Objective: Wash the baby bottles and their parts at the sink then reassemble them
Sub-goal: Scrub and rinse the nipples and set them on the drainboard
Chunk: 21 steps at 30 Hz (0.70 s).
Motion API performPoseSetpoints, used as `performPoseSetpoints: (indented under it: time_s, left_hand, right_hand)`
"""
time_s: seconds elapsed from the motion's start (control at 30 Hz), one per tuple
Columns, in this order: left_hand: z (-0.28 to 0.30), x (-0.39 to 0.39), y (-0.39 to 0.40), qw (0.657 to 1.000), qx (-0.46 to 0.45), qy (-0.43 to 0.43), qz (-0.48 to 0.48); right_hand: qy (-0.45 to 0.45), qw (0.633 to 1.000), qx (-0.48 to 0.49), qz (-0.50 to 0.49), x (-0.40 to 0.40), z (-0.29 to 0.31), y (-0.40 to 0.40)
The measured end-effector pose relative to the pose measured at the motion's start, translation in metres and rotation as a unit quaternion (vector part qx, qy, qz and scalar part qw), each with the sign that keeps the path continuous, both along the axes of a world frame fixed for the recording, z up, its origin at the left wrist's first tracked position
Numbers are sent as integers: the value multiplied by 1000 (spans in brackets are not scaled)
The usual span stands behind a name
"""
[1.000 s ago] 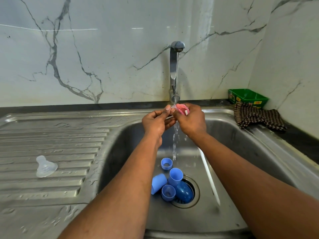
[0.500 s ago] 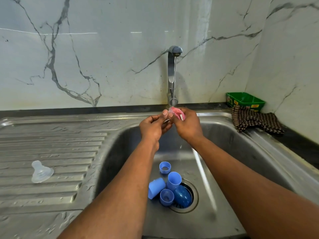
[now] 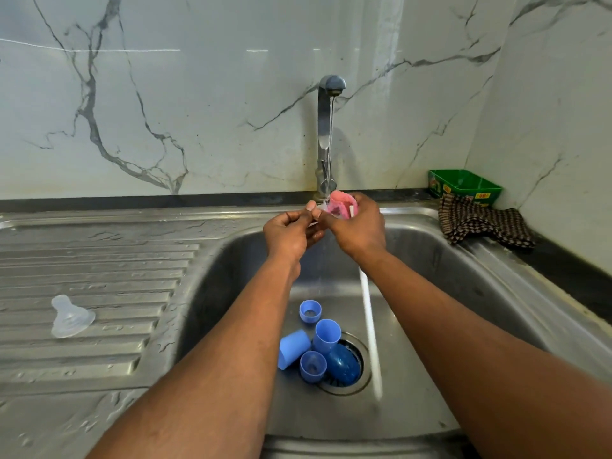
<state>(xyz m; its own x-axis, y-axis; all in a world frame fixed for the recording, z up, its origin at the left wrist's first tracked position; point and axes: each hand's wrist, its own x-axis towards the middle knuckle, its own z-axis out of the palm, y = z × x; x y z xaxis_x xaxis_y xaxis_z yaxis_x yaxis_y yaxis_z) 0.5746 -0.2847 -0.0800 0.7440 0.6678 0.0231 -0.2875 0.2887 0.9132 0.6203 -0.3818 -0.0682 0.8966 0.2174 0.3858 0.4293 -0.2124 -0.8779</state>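
Observation:
Under the running tap (image 3: 326, 134), my right hand (image 3: 359, 228) grips a pink sponge (image 3: 342, 205). My left hand (image 3: 291, 231) pinches a small clear part (image 3: 319, 210) against the sponge; most of that part is hidden by my fingers. Water falls from my hands into the steel sink (image 3: 430, 276). On the sink floor by the drain lie several blue bottle parts: a small cap (image 3: 310, 311), an upright cup (image 3: 327, 332), a cap on its side (image 3: 293, 347), a ring (image 3: 313, 366) and a dark blue dome (image 3: 342, 364). A clear teat (image 3: 70, 316) lies on the draining board.
The ribbed draining board (image 3: 99, 260) stretches left of the basin and is wet. A checked cloth (image 3: 483, 223) lies on the counter at the right, with a green tub (image 3: 463, 187) behind it in the corner. Marble wall stands close behind the tap.
Both hands stay together under the tap, working the sponge and the clear part. The camera has tipped up a little, so the hands sit lower in view.

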Motion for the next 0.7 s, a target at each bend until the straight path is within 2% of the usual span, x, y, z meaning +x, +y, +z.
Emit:
performPoseSetpoints:
  time_s: [0.1, 0.27, 0.37, 0.5, 0.6, 0.7]
  left_hand:
    - [-2, 0, 1, 1000, -3, 0, -1]
    - [2, 3, -4, 998, 63, -2, 28]
    - [7, 2, -7, 998, 42, 9, -42]
    - [14, -9, 2, 986, -61, -28, -156]
    - [15, -13, 5, 985, -84, -35, -147]
    - [13, -10, 2, 988, -78, -30, -130]
  right_hand:
    - [-8, 998, -45, 46, -2, -5, 5]
    - [-8, 997, -72, -28, 1, -2, 4]
    - [-13, 998, -44, -34, 5, 2, -1]
    - [4, 999, 12, 32, 7, 6, -2]
    - [37, 994, 72, 68, 8, 8, -4]
    - [59, 991, 91, 73, 11, 6, -5]
